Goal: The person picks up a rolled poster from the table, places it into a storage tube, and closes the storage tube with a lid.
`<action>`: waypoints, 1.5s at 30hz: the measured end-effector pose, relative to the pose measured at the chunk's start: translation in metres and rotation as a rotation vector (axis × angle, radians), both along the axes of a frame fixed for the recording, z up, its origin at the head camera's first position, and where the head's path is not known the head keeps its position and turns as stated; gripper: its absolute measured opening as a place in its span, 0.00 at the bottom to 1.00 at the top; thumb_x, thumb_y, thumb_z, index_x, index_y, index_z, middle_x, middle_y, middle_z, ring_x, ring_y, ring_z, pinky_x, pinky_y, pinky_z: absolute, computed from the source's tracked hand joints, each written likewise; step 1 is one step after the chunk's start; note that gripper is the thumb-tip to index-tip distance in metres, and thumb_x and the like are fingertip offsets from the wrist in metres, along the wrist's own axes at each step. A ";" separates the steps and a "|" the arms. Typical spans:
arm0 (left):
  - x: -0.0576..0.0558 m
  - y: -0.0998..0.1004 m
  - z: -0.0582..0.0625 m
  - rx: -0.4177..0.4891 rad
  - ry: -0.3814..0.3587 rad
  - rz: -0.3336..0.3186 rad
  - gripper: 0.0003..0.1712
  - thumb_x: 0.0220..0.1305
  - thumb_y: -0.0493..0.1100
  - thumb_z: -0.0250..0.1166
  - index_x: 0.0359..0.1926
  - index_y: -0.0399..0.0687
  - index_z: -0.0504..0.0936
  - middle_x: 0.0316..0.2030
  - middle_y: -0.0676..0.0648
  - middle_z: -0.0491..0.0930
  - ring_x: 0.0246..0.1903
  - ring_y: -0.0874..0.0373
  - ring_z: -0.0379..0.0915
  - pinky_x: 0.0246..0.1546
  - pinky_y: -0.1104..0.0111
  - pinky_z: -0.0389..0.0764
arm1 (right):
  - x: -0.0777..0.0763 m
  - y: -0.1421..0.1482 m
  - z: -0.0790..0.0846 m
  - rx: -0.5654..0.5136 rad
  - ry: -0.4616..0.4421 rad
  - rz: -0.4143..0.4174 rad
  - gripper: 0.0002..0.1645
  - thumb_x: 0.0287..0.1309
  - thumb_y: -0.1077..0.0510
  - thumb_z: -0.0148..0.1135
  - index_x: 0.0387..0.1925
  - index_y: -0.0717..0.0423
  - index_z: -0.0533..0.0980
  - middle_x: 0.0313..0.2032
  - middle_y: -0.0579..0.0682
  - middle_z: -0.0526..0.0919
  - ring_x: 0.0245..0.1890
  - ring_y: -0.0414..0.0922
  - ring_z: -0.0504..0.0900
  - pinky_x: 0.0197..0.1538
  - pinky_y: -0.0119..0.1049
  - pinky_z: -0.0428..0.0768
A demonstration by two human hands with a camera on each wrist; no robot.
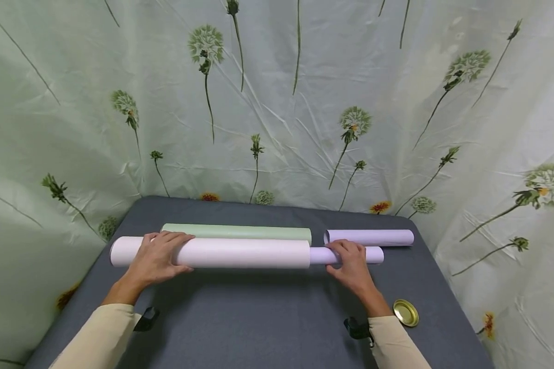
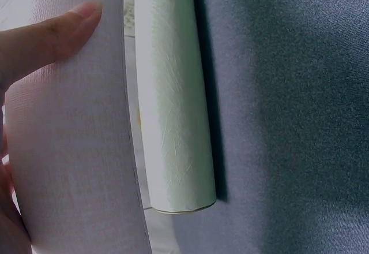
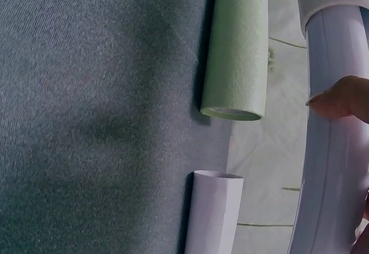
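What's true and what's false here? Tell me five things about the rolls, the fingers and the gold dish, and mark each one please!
1. The left hand's fingers hold the pinkish-white roll. True.
2. The right hand's fingers hold the green roll. False: the right hand's fingers hold the thin purple roll, which sticks out of the pinkish-white roll's end.
3. The green roll lies behind the pinkish-white roll. True.
4. Another purple roll lies on the table. True.
5. The gold dish is beside the left sleeve. False: the gold dish is beside the right sleeve.
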State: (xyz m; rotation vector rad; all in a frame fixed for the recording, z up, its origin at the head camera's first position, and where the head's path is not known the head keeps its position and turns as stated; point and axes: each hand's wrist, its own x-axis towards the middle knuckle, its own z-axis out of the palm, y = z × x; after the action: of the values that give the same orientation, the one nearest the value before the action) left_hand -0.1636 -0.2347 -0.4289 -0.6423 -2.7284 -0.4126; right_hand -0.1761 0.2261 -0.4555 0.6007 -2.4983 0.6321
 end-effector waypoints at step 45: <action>0.001 0.001 0.001 0.004 0.029 -0.015 0.40 0.34 0.51 0.81 0.53 0.45 0.80 0.48 0.41 0.81 0.49 0.43 0.74 0.48 0.40 0.64 | 0.006 -0.036 0.001 -0.018 -0.038 0.079 0.30 0.30 0.69 0.78 0.44 0.67 0.80 0.42 0.58 0.80 0.46 0.57 0.77 0.51 0.54 0.65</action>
State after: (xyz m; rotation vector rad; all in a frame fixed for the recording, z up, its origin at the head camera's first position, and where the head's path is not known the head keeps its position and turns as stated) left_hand -0.1626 -0.2338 -0.4278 -0.6633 -2.6960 -0.4082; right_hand -0.1702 0.1906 -0.4546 0.6890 -2.5111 0.7008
